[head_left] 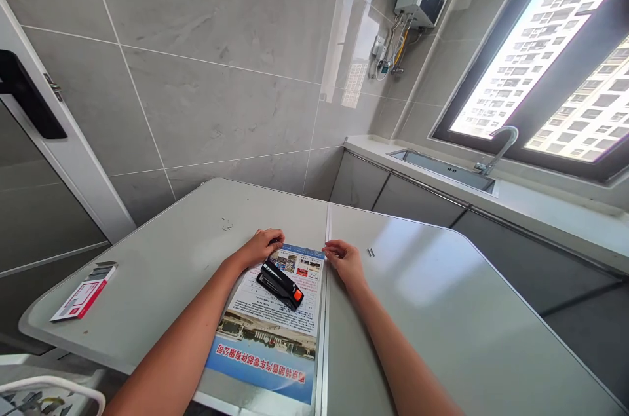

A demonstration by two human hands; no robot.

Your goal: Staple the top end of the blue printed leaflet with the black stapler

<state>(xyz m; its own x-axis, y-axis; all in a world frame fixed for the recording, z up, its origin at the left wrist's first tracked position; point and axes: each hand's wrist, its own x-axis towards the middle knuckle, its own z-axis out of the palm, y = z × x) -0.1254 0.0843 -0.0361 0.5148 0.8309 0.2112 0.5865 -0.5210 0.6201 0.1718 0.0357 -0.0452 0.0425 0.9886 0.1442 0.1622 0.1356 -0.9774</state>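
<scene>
A printed leaflet [268, 354] in blue and white lies flat on the table, its lettering upside down from where I look. At its far left corner, my left hand [261, 245] has its fingers curled in a pinch on the paper. My right hand [345, 260] pinches the far right corner between thumb and fingers. Between my forearms, a black stapler [280, 285] with an orange end rests aslant on the leaflet.
Two short strips of staples [370, 252] lie right of my right hand. Loose staples [227, 225] are scattered at the left. A red and white packet [86, 291] sits near the left edge of the table [162, 259]. Beyond is a counter with a sink [442, 170].
</scene>
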